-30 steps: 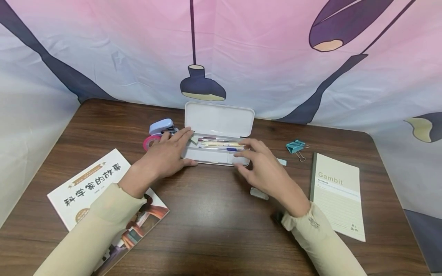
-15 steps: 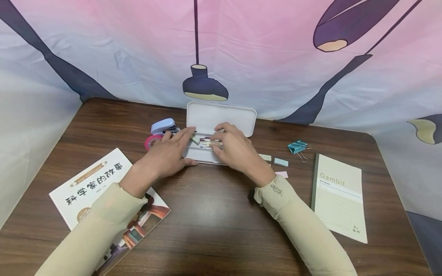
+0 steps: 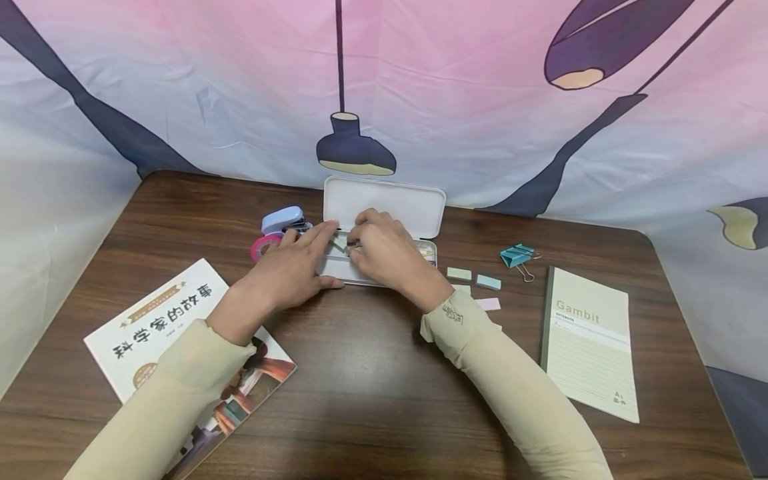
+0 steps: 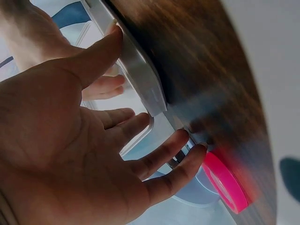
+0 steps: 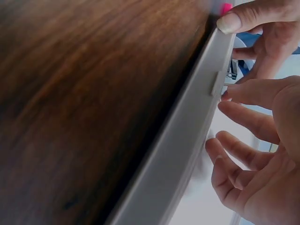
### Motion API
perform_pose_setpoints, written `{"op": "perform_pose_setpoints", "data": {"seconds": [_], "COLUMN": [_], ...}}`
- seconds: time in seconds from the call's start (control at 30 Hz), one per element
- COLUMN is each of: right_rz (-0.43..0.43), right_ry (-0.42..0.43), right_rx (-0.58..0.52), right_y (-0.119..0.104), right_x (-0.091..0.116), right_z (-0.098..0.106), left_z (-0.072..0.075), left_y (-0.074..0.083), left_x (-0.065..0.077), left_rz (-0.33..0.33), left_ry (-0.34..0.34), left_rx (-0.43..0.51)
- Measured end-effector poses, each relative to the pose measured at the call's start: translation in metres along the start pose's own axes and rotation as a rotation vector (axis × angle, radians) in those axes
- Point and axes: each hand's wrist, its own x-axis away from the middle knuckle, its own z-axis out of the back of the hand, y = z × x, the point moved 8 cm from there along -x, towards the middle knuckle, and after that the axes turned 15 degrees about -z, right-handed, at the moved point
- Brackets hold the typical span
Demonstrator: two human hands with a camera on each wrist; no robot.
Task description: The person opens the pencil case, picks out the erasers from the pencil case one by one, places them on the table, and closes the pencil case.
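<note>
A white pencil case [image 3: 384,207] stands with its lid raised at the back of the table. My left hand [image 3: 285,270] rests at its left end, fingers extended and thumb on the front rim, as the left wrist view also shows. Over the case's middle is my right hand [image 3: 387,257], reaching down inside. In the right wrist view its thumb and fingers bend behind the front wall [image 5: 173,140], so whether they pinch anything is hidden. Pens [image 3: 428,253] show partly at the right of that hand. A small pale green piece [image 3: 339,243] lies inside, between the hands.
A light blue stapler [image 3: 282,219] and a pink tape roll [image 3: 264,248] sit by the left hand. Small pastel blocks [image 3: 489,282], teal binder clips [image 3: 517,255] and a notebook [image 3: 591,340] lie to the right. A book [image 3: 162,320] is under the left forearm.
My right hand has moved left along the case, from its right end to over the pens' left ends. The pastel blocks came into sight behind it. The left hand stays put.
</note>
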Motion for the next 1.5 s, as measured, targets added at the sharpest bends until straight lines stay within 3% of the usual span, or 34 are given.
{"op": "perform_pose_setpoints", "data": {"seconds": [0.33,0.57,0.77,0.9,1.1,1.27,1.5], "right_rz": [-0.061,-0.109,-0.101,-0.095,-0.104,-0.091,-0.068], "right_ry": [-0.079,-0.129,-0.133,-0.118,-0.116,-0.084,-0.036], "right_rx": [-0.001,-0.007,-0.027,-0.042,-0.054,-0.049,-0.037], "right_y": [-0.01,-0.025,-0.036,-0.028,-0.032,-0.023,-0.02], "right_x": [-0.006,0.003,0.016,0.015,0.028,0.033,0.061], "right_z": [-0.004,0.014,0.034,0.03,0.051,0.056,0.08], "left_z": [-0.002,-0.002,-0.004,-0.003,-0.002,-0.002,0.0], "left_y": [-0.002,0.0,-0.001,-0.001,0.0,-0.001,0.002], "left_x": [0.0,-0.001,-0.003,-0.003,-0.002,0.0,0.001], "left_rz": [-0.008,-0.013,-0.012,-0.013,-0.011,-0.007,-0.014], "left_ry": [-0.007,-0.013,-0.012,-0.01,-0.007,-0.003,0.007], "left_rx": [-0.011,-0.019,-0.016,-0.019,-0.014,-0.008,-0.009]}}
